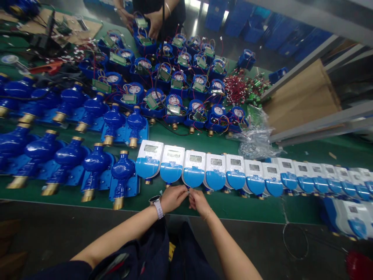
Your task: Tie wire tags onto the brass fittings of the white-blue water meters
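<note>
My left hand (172, 197) and my right hand (198, 201) meet at the front edge of a white and blue water meter (194, 168), the third from the left in a long row on the green bench. Both hands have the fingers pinched together at the meter's lower rim. What they pinch is too small to make out. A watch sits on my left wrist.
Blue cast meter bodies (96, 165) with brass ends lie in rows at the left. Open meters with green circuit boards (175, 93) fill the bench's middle. Another person's hands (151, 21) work at the far side. Clear plastic bags (253, 136), red wires (234, 87) and a wire loop (295, 241) lie right.
</note>
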`<state>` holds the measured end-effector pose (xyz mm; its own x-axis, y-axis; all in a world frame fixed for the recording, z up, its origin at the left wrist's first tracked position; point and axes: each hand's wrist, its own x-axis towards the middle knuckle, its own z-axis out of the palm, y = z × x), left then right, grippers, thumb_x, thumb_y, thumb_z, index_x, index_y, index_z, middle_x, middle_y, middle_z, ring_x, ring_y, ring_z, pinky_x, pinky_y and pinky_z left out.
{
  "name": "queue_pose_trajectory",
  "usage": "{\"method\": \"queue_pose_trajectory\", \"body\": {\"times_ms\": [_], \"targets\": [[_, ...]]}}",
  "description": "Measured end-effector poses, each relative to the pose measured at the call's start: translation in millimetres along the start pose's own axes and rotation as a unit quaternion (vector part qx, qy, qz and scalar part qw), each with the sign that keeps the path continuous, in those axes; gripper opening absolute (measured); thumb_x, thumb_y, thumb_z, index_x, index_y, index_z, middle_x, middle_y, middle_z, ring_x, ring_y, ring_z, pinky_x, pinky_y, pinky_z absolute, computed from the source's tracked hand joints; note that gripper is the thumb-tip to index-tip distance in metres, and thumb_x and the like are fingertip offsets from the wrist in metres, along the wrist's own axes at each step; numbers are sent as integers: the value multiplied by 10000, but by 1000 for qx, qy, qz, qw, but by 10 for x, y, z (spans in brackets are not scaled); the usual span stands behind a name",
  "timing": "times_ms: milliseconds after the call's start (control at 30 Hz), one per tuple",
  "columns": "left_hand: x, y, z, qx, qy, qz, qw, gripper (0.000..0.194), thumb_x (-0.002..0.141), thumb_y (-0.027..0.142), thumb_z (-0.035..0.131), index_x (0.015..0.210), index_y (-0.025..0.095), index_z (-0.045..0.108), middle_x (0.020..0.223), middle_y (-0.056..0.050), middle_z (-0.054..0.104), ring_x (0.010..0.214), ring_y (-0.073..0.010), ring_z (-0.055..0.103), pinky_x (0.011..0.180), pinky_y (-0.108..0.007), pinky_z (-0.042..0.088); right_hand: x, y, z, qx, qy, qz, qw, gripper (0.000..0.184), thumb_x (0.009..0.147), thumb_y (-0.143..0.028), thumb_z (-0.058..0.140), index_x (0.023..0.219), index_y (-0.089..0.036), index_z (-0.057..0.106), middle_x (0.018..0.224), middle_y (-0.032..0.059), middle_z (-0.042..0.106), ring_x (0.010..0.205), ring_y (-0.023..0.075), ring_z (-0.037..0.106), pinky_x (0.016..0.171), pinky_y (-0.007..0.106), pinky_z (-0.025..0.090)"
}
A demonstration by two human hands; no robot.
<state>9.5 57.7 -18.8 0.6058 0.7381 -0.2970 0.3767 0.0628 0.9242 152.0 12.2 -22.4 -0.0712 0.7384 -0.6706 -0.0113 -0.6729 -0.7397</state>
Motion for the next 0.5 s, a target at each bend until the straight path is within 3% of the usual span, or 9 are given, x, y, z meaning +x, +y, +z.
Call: {"method": "queue_pose_trajectory", "body": {"times_ms": [133, 300, 400, 500], "targets": [[68, -84, 10, -154, -30, -98, 983, 297, 772, 429, 472, 670, 156, 526, 576, 21, 470, 529, -93, 390, 512, -216, 274, -41, -89, -130, -131, -28, -85, 987, 334, 848, -378, 337, 578, -197, 415, 465, -53, 402, 449, 97, 405, 507, 239, 344], [115, -99, 22, -305, -97, -287, 903, 285, 647, 415, 612, 743, 167, 508, 447, 102, 265, 397, -50, 184, 410, -199, 104, -78, -169, -214, -226, -37, -117, 966, 324, 869, -366, 322, 620, -198, 446, 530, -37, 443, 515, 114, 431, 528, 246, 323], [102, -74, 64, -303, -48, -273, 912, 247, 650, 371, 610, 731, 163, 504, 456, 93, 298, 405, -53, 212, 410, -197, 122, -62, -148, -179, -214, -18, -99, 972, 346, 858, -392, 336, 585, -201, 429, 477, -39, 428, 466, 114, 430, 501, 249, 328], [72, -45, 124, -212, 40, -155, 964, 218, 694, 354, 577, 678, 150, 500, 518, 53, 397, 462, -67, 307, 452, -203, 218, -20, -82, -86, -143, 30, -45, 988, 373, 838, -427, 336, 542, -207, 393, 412, -50, 387, 367, 101, 392, 415, 240, 314]]}}
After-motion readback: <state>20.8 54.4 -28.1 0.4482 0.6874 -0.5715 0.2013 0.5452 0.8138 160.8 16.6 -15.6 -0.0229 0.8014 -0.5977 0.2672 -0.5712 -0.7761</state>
